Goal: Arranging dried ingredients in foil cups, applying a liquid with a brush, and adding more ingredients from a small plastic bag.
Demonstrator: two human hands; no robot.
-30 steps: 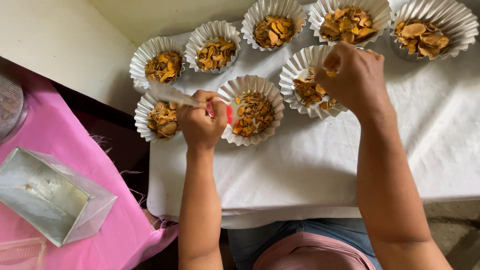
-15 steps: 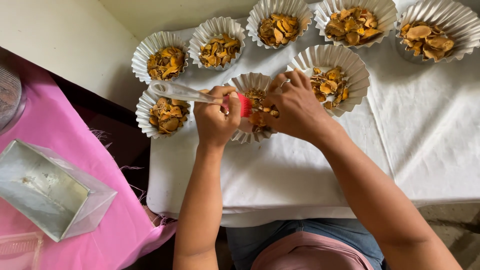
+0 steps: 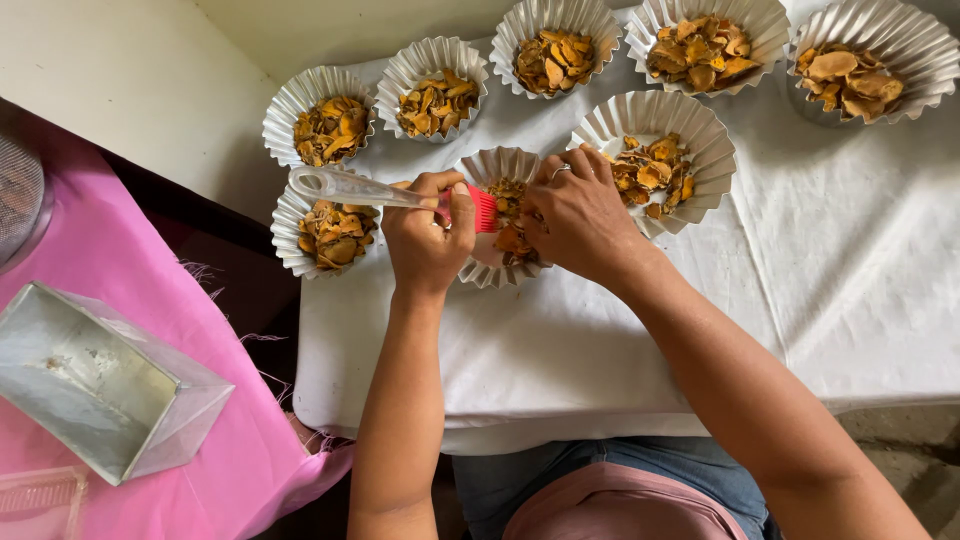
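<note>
The left hand is clenched around a brush with a clear handle and red bristles, the handle pointing away to its left and the bristles reaching over the fluted paper cup that sits between both hands. The right hand rests just beside the left, its fingers curled down over the far side of that cup and the orange-brown dried slices inside it; whether it grips the cup's rim or only steadies the slices, I cannot tell. Just past the right hand stands a larger filled cup, touching the middle one. Left of the left hand, under the brush handle, lies another filled cup, and beyond it two more. Further cups line the far edge beyond both hands. All stand on a bench covered with white cloth. Well to the left of the left hand a metal tin lies on pink cloth
</note>
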